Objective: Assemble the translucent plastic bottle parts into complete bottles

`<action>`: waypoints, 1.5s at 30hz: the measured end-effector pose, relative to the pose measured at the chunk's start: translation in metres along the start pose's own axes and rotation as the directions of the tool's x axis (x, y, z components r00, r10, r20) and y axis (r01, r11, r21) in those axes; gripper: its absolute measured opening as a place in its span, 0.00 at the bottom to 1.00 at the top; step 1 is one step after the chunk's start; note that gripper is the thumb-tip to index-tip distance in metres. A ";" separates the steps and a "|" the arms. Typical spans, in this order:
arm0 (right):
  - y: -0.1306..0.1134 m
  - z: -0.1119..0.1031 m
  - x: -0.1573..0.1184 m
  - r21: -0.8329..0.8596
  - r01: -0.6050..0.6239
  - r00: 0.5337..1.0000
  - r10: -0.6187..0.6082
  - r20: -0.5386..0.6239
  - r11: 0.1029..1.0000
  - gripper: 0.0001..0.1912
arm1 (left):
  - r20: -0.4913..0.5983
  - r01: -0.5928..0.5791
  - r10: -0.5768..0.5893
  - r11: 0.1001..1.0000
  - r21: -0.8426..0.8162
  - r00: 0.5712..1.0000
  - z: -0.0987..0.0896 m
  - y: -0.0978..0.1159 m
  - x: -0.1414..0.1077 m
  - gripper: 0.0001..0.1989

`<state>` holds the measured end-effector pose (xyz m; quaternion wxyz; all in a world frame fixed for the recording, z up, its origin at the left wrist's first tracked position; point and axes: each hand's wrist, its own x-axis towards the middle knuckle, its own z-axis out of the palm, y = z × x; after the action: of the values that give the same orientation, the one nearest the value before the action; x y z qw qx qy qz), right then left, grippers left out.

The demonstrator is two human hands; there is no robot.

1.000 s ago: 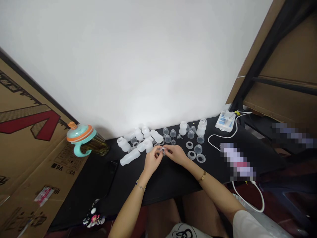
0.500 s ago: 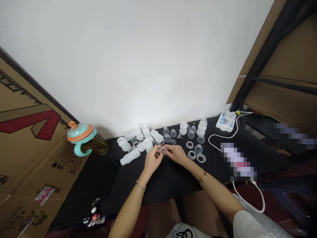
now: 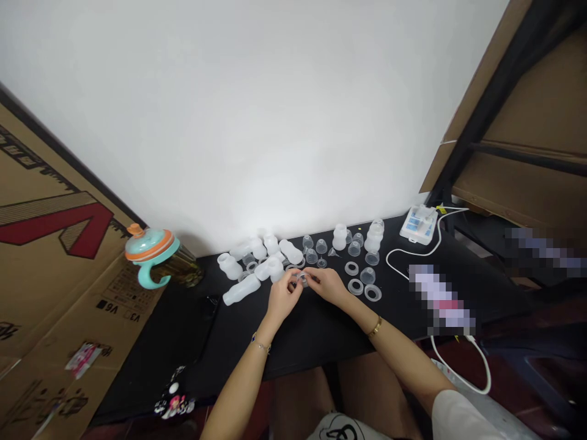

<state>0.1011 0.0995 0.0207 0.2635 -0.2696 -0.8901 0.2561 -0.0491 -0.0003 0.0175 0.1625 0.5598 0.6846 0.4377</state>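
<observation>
My left hand [image 3: 283, 294] and my right hand [image 3: 326, 285] meet over the near middle of the table. Between them, pinched by the fingertips of both, is a small clear ring-shaped bottle collar [image 3: 302, 278], partly covered by the fingers. Beyond my left hand lie several white baby bottles [image 3: 241, 289], some upright and some on their sides. Clear domed caps [image 3: 310, 255] stand behind my hands, with a clear bottle nipple [image 3: 333, 252] among them. Right of my right hand, loose collar rings [image 3: 355, 286] lie flat around another domed cap [image 3: 367, 275].
A black table [image 3: 293, 348] bears everything. At left are a lidded drink bottle [image 3: 158, 256] with a turquoise handle, a dark phone-like slab [image 3: 195, 330] and a cardboard box [image 3: 55, 275]. At right, a white power strip [image 3: 419, 223] trails a cable [image 3: 424, 252]. The white wall [image 3: 293, 122] rises behind.
</observation>
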 end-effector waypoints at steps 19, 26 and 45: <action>-0.001 -0.001 0.000 0.066 -0.046 0.998 0.043 0.035 0.997 0.14 | 0.016 0.017 -0.017 1.000 -0.009 1.000 0.001 -0.002 0.000 0.14; 0.001 0.000 0.000 0.084 -0.020 1.000 0.018 0.018 0.996 0.13 | 0.023 0.037 -0.037 0.999 -0.016 0.999 0.000 0.000 0.000 0.14; -0.001 0.000 -0.001 0.068 -0.024 1.000 0.023 0.021 0.997 0.11 | 0.025 0.046 -0.045 0.998 -0.040 0.999 -0.002 0.000 0.000 0.10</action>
<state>0.1016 0.0977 0.0211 0.2605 -0.2683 -0.8801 0.2924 -0.0501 -0.0014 0.0185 0.1921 0.5457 0.6862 0.4410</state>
